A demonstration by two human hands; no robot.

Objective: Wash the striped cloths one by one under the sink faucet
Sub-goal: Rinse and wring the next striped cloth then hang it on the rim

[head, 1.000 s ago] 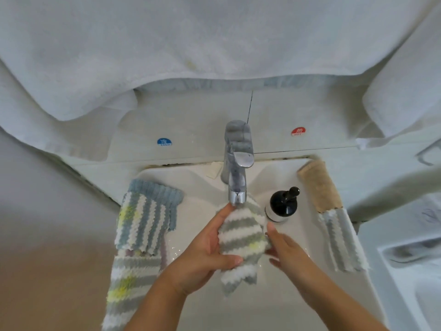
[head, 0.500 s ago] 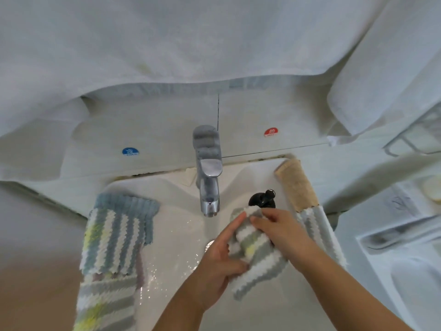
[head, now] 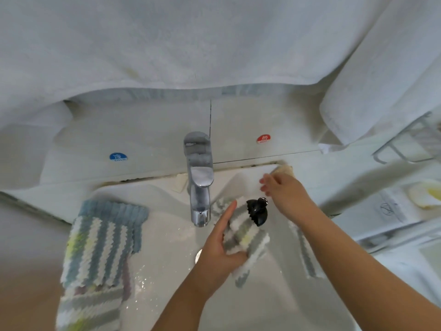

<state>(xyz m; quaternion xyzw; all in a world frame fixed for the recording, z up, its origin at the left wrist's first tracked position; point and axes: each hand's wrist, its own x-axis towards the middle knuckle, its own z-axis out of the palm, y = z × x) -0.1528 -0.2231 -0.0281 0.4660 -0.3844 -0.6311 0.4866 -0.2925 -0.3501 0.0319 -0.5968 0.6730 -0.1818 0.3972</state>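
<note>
Holding the bunched striped cloth (head: 243, 232) in the left hand (head: 220, 249) alone now, thumb curled over its lower edge and fingers lying straight up its left side, just right of the faucet (head: 199, 185) spout and over the sink (head: 167, 235) basin. Having let go of that cloth within the last half second, the right hand (head: 282, 189) reaching away toward the back right corner of the sink, fingers loosely spread and gripping nothing, hovering above the soap dispenser (head: 257, 211) and near the tan cloth (head: 284, 169) lying there. No longer sitting under the spout as it was a second ago, the held cloth probably finishing its rinse; likely heading next for soap or for setting aside, though impossible to say which. Water stream not discernible; droplets glistening on the basin floor.

Counting striped cloths: one in the left hand; two stacked cloths (head: 100, 249) draping over the left rim of the sink, possibly a third, pinkish one between them, hard telling; one more striped strip (head: 305, 256) hanging over the right rim, partly hidden under the right forearm. Counting the rest: one faucet, one black soap dispenser, one tan cloth, a blue cold sticker (head: 118, 156) and a red hot sticker (head: 263, 139) on the wall, white towels (head: 191, 44) hanging above.
</note>
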